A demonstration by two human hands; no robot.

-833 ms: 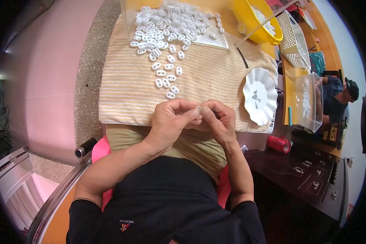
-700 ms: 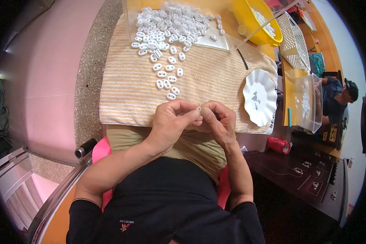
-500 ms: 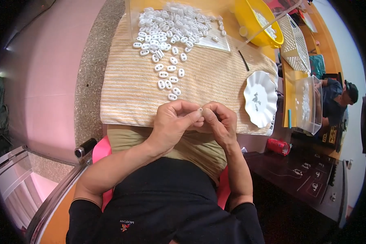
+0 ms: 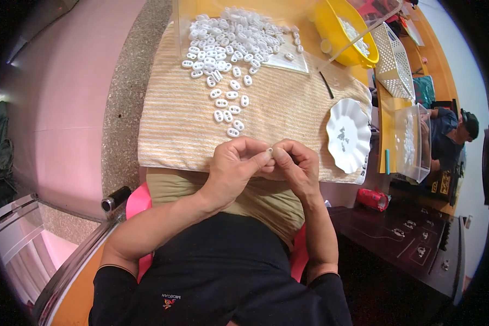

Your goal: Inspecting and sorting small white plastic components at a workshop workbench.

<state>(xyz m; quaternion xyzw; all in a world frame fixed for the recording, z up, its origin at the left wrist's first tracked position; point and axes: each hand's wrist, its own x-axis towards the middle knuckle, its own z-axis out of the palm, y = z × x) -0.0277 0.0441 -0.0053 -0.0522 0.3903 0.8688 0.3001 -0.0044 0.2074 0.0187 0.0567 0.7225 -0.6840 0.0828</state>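
Observation:
My left hand (image 4: 229, 167) and my right hand (image 4: 300, 167) meet at the near edge of the striped cloth (image 4: 174, 130). Thumbs and fingers of both are pinched around a small white piece (image 4: 270, 150), mostly covered by the fingertips. Just beyond my left hand, several loose white oval pieces (image 4: 233, 132) with two holes each trail back to a large pile of the same ovals (image 4: 228, 38). Right of my right hand, a white scalloped dish (image 4: 338, 116) holds some tiny grey bits (image 4: 342, 136).
A clear plastic panel (image 4: 293, 61) lies beside the pile. A thin black stick (image 4: 326, 85) rests behind the dish. Farther right are a yellow basin (image 4: 331, 32), a white perforated basket (image 4: 391, 60) and a clear box (image 4: 422, 146), where another person (image 4: 448, 130) sits. A red can (image 4: 372, 199) lies lower right.
The cloth and its pieces sit slightly lower and farther right in view. Both hands keep the same pinch on the small white piece, with only slight finger movement.

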